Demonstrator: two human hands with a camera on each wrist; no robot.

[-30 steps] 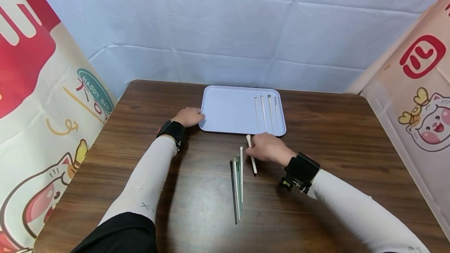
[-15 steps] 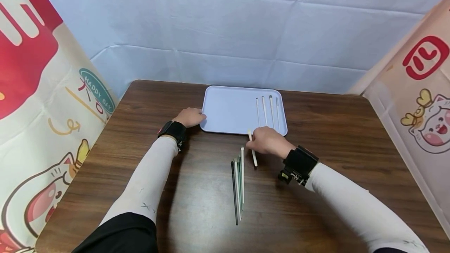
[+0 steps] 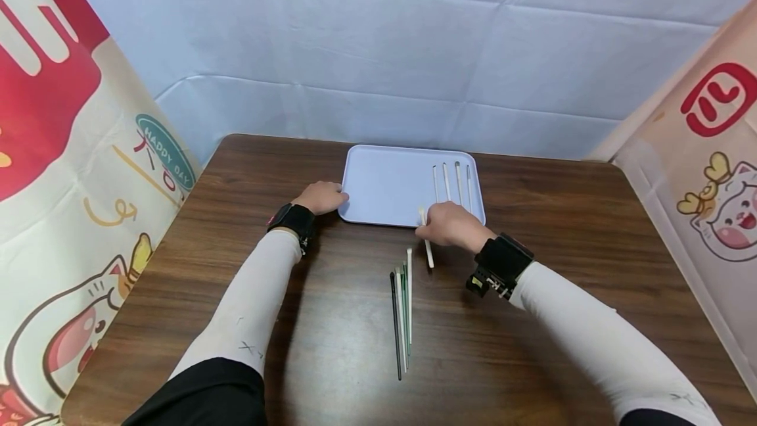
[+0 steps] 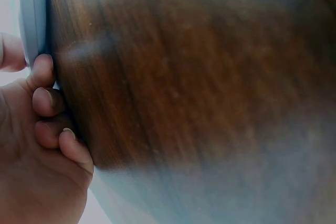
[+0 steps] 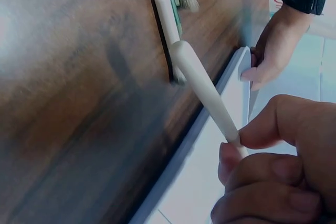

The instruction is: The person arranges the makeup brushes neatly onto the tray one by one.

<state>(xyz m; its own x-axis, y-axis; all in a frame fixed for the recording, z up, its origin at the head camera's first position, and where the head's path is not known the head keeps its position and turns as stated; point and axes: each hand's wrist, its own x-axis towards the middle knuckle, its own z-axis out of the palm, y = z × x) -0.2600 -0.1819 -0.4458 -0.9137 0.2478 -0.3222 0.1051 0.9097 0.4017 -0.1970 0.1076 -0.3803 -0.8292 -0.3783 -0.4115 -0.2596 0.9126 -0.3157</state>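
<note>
My left hand (image 3: pixel 320 197) grips the left rim of a pale lavender tray (image 3: pixel 384 183); in the left wrist view its thumb and forefinger pinch the edge, the other fingers curled. Between thumb and fingers my right hand (image 3: pixel 452 223) pinches a slim white brush (image 3: pixel 428 255), over the tray's front edge. The right wrist view shows the rounded handle end of this brush (image 5: pixel 205 87) pointing away from the fingers. Several thin brushes (image 3: pixel 458 179) lie side by side on the tray's right part, their lower ends partly hidden by the right hand.
Nearer me on the brown wooden table (image 3: pixel 331 321) lies a loose bundle with a black brush (image 3: pixel 395 321), white brushes (image 3: pixel 410 301) and green handles. A pale cloth (image 3: pixel 378 51) hangs behind the table, with printed sheets (image 3: pixel 53 229) at the sides.
My right hand has moved forward with the white brush, from in front of the tray to over its front edge. The left hand has stayed on the tray's rim.
</note>
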